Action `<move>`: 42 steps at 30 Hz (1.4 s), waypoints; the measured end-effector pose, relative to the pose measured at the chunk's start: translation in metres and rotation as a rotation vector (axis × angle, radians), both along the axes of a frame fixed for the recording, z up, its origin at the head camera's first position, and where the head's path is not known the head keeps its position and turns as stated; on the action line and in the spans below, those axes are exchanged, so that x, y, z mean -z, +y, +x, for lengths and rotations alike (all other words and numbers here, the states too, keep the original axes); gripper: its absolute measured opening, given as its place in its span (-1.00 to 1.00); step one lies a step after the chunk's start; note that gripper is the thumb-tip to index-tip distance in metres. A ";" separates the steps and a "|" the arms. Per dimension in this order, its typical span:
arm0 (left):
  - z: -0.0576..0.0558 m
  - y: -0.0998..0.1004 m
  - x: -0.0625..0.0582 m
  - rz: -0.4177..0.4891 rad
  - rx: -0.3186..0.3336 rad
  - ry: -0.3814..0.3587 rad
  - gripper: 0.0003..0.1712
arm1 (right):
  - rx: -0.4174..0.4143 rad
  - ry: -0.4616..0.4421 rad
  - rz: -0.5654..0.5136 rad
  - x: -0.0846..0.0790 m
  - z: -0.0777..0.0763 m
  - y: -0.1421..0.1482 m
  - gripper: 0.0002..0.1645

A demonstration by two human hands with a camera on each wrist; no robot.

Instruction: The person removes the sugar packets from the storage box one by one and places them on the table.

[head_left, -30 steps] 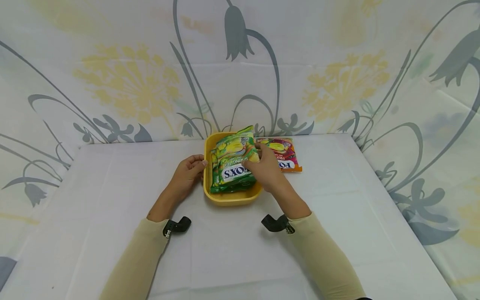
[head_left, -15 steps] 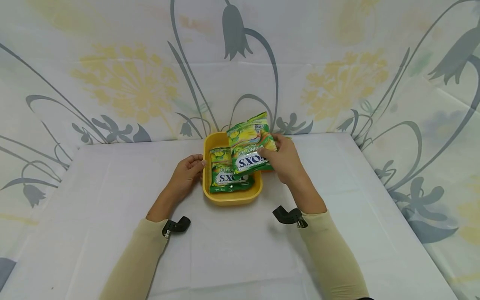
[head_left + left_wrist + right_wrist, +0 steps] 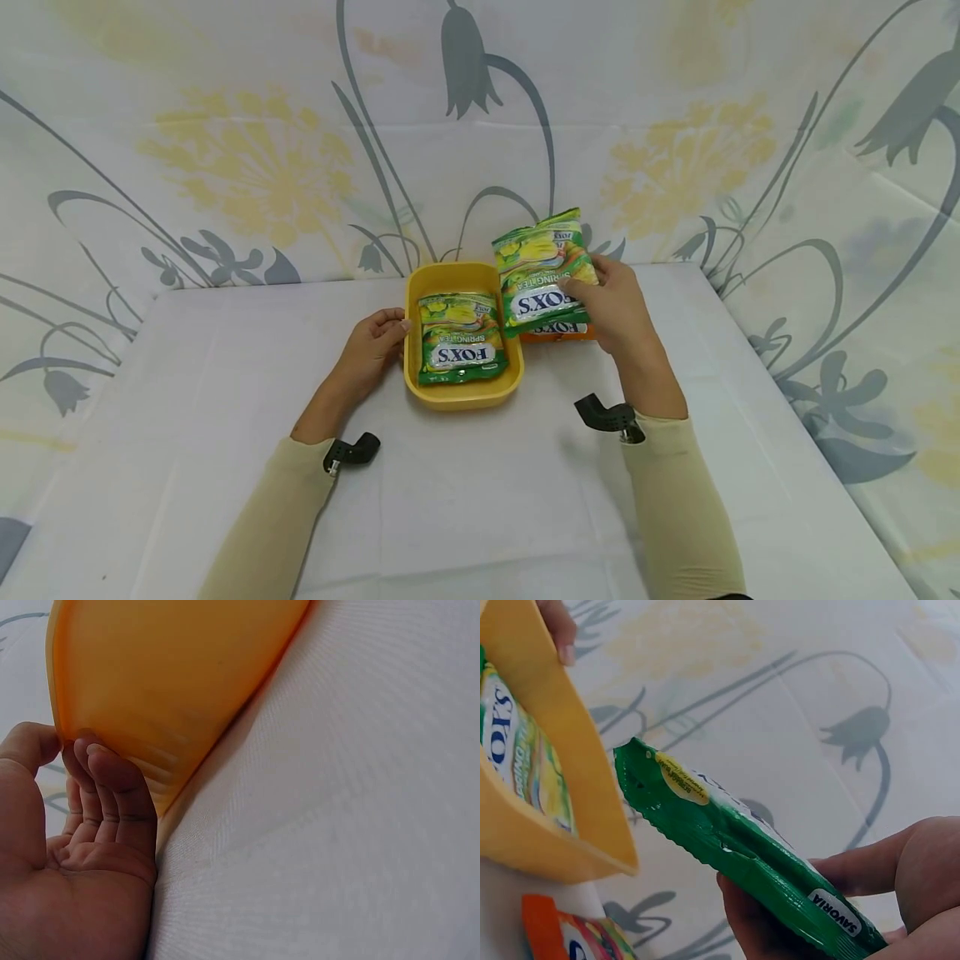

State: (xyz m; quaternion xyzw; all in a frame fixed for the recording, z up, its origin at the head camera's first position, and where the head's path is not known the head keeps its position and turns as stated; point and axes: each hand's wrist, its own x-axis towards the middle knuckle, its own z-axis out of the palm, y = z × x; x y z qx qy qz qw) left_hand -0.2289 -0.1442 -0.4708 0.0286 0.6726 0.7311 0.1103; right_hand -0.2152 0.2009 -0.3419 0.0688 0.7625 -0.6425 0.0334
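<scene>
My right hand (image 3: 618, 304) pinches a green Fox's Spring Tea candy bag (image 3: 543, 271) by its right side, thumb on the front. In the right wrist view the raised candy bag (image 3: 742, 855) shows its green sealed edge. Beneath it in the head view an orange-and-red Fox's candy bag (image 3: 558, 331) lies mostly hidden on the table. Another green Spring Tea bag (image 3: 461, 340) lies in the yellow tray (image 3: 465, 400). My left hand (image 3: 372, 350) pinches the tray's left rim; the left wrist view shows its thumb at the rim and curled fingers against the tray's outer wall (image 3: 172, 667).
A white cloth covers the table (image 3: 465, 500). Behind it hangs a floral-patterned sheet (image 3: 480, 150), close to the tray's far end. A black camera mount sits on each wrist.
My right hand has lifted the upper green candy bag out of the tray and carried it right, over the orange-and-red bag. My left hand has stayed at the tray's rim.
</scene>
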 end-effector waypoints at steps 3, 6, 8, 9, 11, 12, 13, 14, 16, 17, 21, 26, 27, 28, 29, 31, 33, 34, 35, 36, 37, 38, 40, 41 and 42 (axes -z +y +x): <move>0.000 0.000 0.000 -0.007 -0.003 0.000 -0.61 | 0.019 -0.008 0.007 0.000 -0.001 0.007 -0.11; 0.001 0.000 0.000 -0.013 -0.004 0.002 -0.61 | 0.034 -0.005 -0.003 0.000 -0.003 0.015 -0.12; 0.001 0.000 -0.001 -0.013 0.001 0.005 -0.61 | 0.043 0.001 -0.008 0.001 -0.003 0.019 -0.12; 0.001 0.000 -0.001 -0.011 0.001 0.005 -0.62 | 0.047 0.001 -0.008 0.001 -0.004 0.022 -0.12; 0.001 0.000 -0.001 -0.006 0.004 0.008 -0.62 | 0.052 0.007 -0.013 0.002 -0.005 0.027 -0.12; 0.002 0.000 -0.002 -0.002 0.002 0.009 -0.63 | 0.053 0.011 -0.017 0.003 -0.005 0.030 -0.12; 0.002 0.000 -0.002 -0.002 0.003 0.011 -0.62 | 0.056 0.013 -0.021 0.004 -0.006 0.032 -0.12; 0.002 0.001 -0.002 -0.001 0.002 0.011 -0.62 | 0.059 0.017 -0.025 0.004 -0.006 0.035 -0.12; 0.002 0.001 -0.003 0.000 -0.002 0.009 -0.62 | 0.066 0.022 -0.033 0.006 -0.007 0.041 -0.13; 0.002 0.001 -0.003 0.000 -0.002 0.009 -0.63 | 0.068 0.024 -0.034 0.007 -0.008 0.043 -0.13; 0.001 0.001 -0.003 0.005 -0.001 0.001 -0.64 | 0.086 0.022 -0.038 0.011 -0.009 0.054 -0.15; 0.001 0.000 -0.002 0.008 -0.002 -0.002 -0.64 | 0.112 0.002 -0.076 0.016 -0.011 0.069 -0.16; 0.001 0.000 -0.002 0.004 0.002 0.001 -0.62 | 0.118 -0.003 -0.083 0.018 -0.011 0.071 -0.15; 0.001 0.000 -0.002 0.004 0.001 0.000 -0.62 | 0.124 -0.009 -0.098 0.019 -0.011 0.074 -0.15; 0.002 0.000 -0.002 0.001 0.003 0.001 -0.62 | 0.131 -0.015 -0.106 0.020 -0.011 0.077 -0.15; 0.002 0.000 -0.003 -0.005 0.004 0.003 -0.62 | 0.143 -0.023 -0.130 0.023 -0.012 0.082 -0.14; 0.002 0.001 -0.003 -0.010 0.004 0.003 -0.62 | 0.152 -0.027 -0.158 0.025 -0.012 0.087 -0.15; 0.002 0.001 -0.003 -0.010 0.002 0.001 -0.62 | 0.158 -0.029 -0.172 0.026 -0.012 0.089 -0.15; 0.002 0.001 -0.003 -0.012 0.003 0.002 -0.62 | 0.165 -0.030 -0.182 0.027 -0.012 0.091 -0.15; 0.002 0.001 -0.003 -0.013 0.002 0.001 -0.62 | 0.171 -0.031 -0.193 0.029 -0.012 0.093 -0.15; 0.002 0.001 -0.002 -0.014 0.002 0.002 -0.61 | 0.178 -0.032 -0.200 0.030 -0.012 0.095 -0.15; 0.002 0.001 -0.002 -0.013 0.002 0.000 -0.61 | 0.186 -0.034 -0.207 0.032 -0.013 0.097 -0.15; 0.002 0.001 -0.002 -0.012 0.001 -0.001 -0.61 | 0.199 -0.039 -0.213 0.035 -0.014 0.101 -0.14; 0.002 0.001 -0.002 -0.011 0.000 -0.002 -0.62 | 0.207 -0.043 -0.216 0.037 -0.015 0.103 -0.14; 0.002 0.001 -0.002 -0.009 -0.001 -0.003 -0.62 | 0.216 -0.048 -0.218 0.039 -0.015 0.106 -0.14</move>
